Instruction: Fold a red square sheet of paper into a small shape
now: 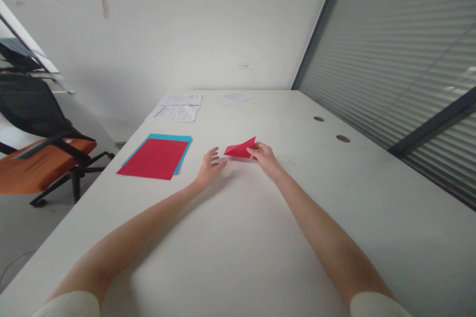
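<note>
A folded piece of red paper (240, 149) is pinched at its right end by my right hand (263, 154), the thumb on the near side. It is held just over the white table, one pointed flap sticking up. To its left is my left hand (210, 167), fingers apart and holding nothing, the fingertips close to the paper's left tip but not on it. Further left lies a stack of coloured paper, a red sheet (154, 158) on top and blue sheets (171, 137) showing beneath it.
Printed sheets (176, 113) lie at the table's far left, and another printed page (234, 98) near the wall. Two round cable holes (342, 138) are in the table's right side. An orange-seated office chair (44, 158) stands left of the table. A window with blinds (401, 49) borders the right.
</note>
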A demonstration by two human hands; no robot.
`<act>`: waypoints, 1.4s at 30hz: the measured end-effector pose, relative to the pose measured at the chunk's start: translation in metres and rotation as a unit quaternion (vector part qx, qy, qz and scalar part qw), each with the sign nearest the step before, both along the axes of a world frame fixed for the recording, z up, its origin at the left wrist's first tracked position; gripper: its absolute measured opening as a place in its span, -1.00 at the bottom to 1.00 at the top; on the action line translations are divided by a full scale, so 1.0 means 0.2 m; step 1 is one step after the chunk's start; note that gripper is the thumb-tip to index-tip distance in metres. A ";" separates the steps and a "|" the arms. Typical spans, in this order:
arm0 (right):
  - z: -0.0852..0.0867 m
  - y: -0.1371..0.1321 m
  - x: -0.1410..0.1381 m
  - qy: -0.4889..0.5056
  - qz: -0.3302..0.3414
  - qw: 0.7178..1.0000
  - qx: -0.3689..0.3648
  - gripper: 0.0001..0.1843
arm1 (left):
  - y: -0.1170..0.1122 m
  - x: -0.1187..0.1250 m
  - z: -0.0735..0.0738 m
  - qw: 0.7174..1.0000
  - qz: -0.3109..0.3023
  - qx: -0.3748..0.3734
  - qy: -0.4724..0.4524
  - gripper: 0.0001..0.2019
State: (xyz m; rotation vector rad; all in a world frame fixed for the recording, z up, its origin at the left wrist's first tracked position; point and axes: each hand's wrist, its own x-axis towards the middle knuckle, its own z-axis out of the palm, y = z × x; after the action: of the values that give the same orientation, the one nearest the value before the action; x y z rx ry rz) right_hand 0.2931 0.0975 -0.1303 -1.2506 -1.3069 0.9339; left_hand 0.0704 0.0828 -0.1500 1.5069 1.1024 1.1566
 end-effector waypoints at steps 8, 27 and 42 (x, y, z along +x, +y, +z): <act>0.16 -0.07 -0.10 -0.022 0.063 0.996 0.054 -0.62 | -0.01 -0.04 0.22 0.949 -0.105 -0.191 -0.229 -0.52; 0.45 -0.13 -0.12 0.029 -0.062 0.962 0.265 -0.64 | -0.02 0.02 0.59 0.938 -0.066 -0.125 -0.317 -0.79; 0.46 -0.30 -0.16 -0.217 0.045 0.869 0.442 -0.90 | -0.08 0.10 0.61 0.840 -0.111 -0.314 -0.428 -0.61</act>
State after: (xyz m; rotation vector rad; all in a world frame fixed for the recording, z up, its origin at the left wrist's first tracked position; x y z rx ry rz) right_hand 0.2603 0.0383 -0.0374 -0.6681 -1.8571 0.0185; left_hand 0.0895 0.0660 -0.0274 0.4672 0.5549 0.9900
